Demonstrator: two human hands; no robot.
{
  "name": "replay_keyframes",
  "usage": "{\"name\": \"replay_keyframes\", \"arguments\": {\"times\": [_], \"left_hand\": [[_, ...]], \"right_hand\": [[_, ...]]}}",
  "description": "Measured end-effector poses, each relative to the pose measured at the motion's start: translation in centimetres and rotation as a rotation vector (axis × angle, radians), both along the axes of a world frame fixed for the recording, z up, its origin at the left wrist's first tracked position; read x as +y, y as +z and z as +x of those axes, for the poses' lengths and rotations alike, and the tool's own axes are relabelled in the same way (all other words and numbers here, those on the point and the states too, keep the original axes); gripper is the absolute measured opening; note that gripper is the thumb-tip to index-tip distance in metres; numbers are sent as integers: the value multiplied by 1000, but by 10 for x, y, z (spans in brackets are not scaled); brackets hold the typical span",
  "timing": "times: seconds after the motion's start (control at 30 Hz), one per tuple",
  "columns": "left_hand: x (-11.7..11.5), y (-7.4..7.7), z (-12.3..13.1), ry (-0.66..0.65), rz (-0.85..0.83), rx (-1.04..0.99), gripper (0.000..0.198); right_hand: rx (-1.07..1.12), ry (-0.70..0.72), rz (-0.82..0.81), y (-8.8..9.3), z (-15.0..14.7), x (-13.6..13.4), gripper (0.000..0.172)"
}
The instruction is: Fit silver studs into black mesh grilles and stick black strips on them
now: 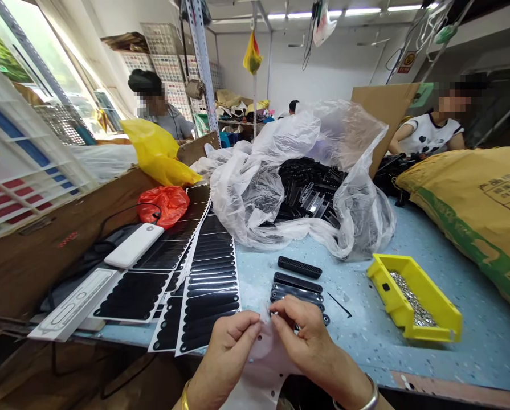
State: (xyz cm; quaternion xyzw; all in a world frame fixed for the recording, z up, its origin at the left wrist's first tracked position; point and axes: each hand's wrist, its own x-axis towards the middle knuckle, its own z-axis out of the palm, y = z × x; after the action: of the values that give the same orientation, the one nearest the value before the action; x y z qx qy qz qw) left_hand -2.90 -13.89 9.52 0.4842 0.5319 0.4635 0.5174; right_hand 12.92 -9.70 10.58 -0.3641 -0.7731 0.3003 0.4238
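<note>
A whitish translucent sheet with small holes (261, 364) hangs between my hands over the front edge of the table. My left hand (233, 341) is closed in a pinch on its upper left part. On its upper right, my right hand (304, 336) pinches it too, thumb against index finger. Just beyond my right hand lie several long black plastic pieces with rounded ends (297, 282), partly covered by that hand. Behind them rests a black perforated strip (300, 266). To the left are sheets of black rounded stickers (209, 285), fanned and overlapping.
A yellow bin (440, 333) of small metal parts stands right, near a thin black L-shaped rod (340, 306). A clear plastic bag (255, 199) of black parts fills the back. A white power bank (135, 245) and white box (75, 304) lie left. People sit beyond.
</note>
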Motion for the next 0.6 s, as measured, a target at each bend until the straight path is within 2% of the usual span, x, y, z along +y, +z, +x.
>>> {"name": "replay_keyframes", "arguments": {"times": [0.07,0.17,0.27,0.33,0.43,0.5,0.6], "left_hand": [[-2,-5,1,41,-35,-67,26],[-8,-14,0,111,-117,-218,26],[-20,-21,-2,179,-188,-344,27],[-31,-25,-5,174,-220,-377,27],[-50,-32,-11,117,-254,-348,29],[-63,-39,-14,68,-254,-251,32],[-81,-51,-12,0,-206,20,31]], "right_hand": [[84,3,-147,-1,5,-1,17],[357,-3,-547,-4,21,-6,14],[614,-31,-806,-6,46,-19,23],[689,-46,-857,-6,67,-30,24],[722,-80,-816,-4,100,-45,20],[719,-99,-752,-3,122,-52,20],[662,-181,-660,-4,146,-55,20]]}}
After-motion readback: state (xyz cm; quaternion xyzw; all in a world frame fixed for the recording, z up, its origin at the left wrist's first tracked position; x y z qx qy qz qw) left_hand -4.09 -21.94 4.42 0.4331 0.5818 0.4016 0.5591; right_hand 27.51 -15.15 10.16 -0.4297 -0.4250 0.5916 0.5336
